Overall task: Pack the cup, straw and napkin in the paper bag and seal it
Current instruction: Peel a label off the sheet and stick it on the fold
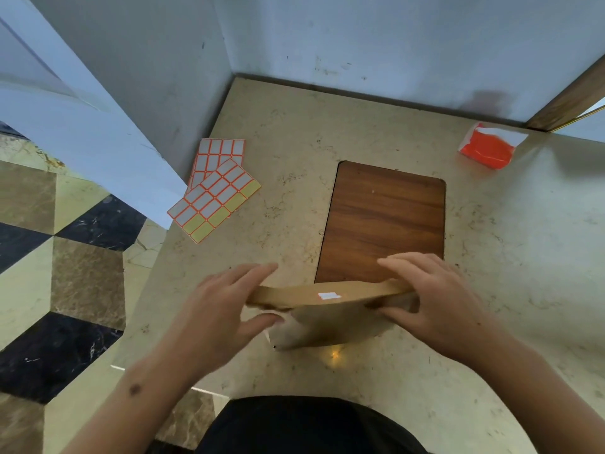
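Brown paper bag point(327, 317) stands near-centre on the counter point(491, 257), its top folded over, a small white sticker point(329, 295) on the fold. Head view only.

I see the left hand point(226, 309) at the bag's left end: fingers fairly straight along the far side, thumb against the near face, pinching the fold.

Right hand point(435, 299) holds the right end the same way, fingers over the top, thumb under the flap.

Cup, straw and napkin: I cannot tell, none visible.

Wood inset point(383, 221) lies just beyond the bag. Two label sheets point(216, 191) lie far left, overlapping. Orange-white packet point(487, 147) sits far right, near the wall point(393, 44).
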